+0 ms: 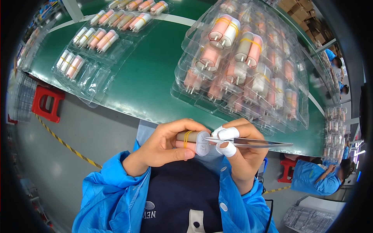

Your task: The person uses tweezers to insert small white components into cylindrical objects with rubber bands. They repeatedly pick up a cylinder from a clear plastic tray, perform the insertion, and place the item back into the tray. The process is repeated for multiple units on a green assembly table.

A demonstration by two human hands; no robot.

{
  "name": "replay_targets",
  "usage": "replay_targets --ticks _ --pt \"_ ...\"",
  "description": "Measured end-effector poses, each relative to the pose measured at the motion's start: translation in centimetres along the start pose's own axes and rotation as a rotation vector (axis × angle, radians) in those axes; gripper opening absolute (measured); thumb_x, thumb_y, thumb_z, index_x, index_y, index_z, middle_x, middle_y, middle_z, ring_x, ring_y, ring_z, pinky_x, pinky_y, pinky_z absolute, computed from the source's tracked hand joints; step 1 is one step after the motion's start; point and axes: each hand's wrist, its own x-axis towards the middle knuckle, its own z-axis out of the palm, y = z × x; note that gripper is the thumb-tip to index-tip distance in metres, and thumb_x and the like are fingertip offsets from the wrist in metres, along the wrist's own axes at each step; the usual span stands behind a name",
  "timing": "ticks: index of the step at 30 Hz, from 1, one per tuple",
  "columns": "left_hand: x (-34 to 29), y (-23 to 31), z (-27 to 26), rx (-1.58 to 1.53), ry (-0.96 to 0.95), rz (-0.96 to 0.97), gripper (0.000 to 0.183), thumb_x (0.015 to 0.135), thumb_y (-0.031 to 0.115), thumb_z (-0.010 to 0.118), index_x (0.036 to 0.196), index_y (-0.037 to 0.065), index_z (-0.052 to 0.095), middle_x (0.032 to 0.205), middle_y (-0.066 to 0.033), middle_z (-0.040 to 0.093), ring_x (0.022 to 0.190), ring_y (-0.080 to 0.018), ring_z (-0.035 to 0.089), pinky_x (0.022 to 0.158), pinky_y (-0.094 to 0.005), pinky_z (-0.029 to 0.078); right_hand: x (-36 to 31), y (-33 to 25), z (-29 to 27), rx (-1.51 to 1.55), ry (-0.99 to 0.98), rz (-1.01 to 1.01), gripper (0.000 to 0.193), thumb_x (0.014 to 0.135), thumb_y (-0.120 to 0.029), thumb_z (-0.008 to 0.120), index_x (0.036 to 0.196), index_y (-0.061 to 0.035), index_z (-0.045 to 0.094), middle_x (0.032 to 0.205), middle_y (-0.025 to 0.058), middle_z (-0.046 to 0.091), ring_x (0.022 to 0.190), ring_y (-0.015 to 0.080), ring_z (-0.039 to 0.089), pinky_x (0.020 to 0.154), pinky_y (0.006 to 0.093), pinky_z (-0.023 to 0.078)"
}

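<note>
My left hand (165,141) grips a banded pair of small cylindrical devices (191,142), one grey and one pink, with yellow rubber bands around them. Their pale end faces point to the right. White covers wrap several fingertips of my right hand (244,155), which is closed around metal tweezers (260,143). The tweezer tips reach the pale end faces; whether they pinch anything there is too small to tell. Both hands are in front of my body, just short of the table edge.
On the green table (151,73), stacked clear plastic trays (182,72) of banded devices stand at the right. Another clear tray (91,85) with device pairs lies at the left, overhanging the edge. A red stool (48,104) is at far left; a person in blue (316,178) sits at right.
</note>
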Motion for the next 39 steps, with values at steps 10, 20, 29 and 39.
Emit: replay_targets --ticks 10,20,29,39 --pt "0.0 0.1 0.1 0.099 0.018 0.038 0.042 0.085 0.007 0.069 0.123 -0.002 0.054 0.112 -0.0059 0.058 0.106 -0.0138 0.059 0.087 -0.0266 0.052 0.2 -0.2 -0.1 -0.057 -0.051 0.002 0.017 0.078 0.000 0.072 0.093 0.0015 0.067 0.087 0.0128 0.066 0.075 0.0152 0.063 0.063 0.0251 0.049" --pt "0.1 0.3 0.0 0.101 0.021 0.016 0.042 0.084 0.005 0.068 0.123 -0.002 0.054 0.112 -0.0063 0.058 0.105 -0.0136 0.059 0.086 -0.0264 0.052 0.2 0.0 -0.3 -0.064 -0.070 -0.038 0.015 0.078 0.000 0.071 0.093 0.0014 0.067 0.087 0.0136 0.067 0.075 0.0159 0.063 0.063 0.0253 0.049" --pt "0.3 0.6 0.3 0.144 0.070 0.021 0.045 0.082 0.012 0.072 0.121 -0.003 0.057 0.108 -0.0077 0.059 0.094 -0.0125 0.058 0.077 -0.0250 0.049 0.2 0.2 -0.1 -0.052 -0.046 -0.049 0.015 0.078 0.001 0.069 0.094 0.0011 0.067 0.087 0.0139 0.067 0.075 0.0167 0.064 0.064 0.0257 0.049" --pt "0.5 0.3 0.2 0.300 0.056 0.097 0.048 0.081 0.022 0.073 0.117 -0.007 0.059 0.102 -0.0129 0.059 0.093 -0.0175 0.058 0.080 -0.0283 0.046 1.9 -2.0 -0.4 -0.276 -0.253 -0.040 0.011 0.078 0.004 0.066 0.088 0.0012 0.066 0.081 0.0121 0.065 0.069 0.0163 0.064 0.058 0.0268 0.049"
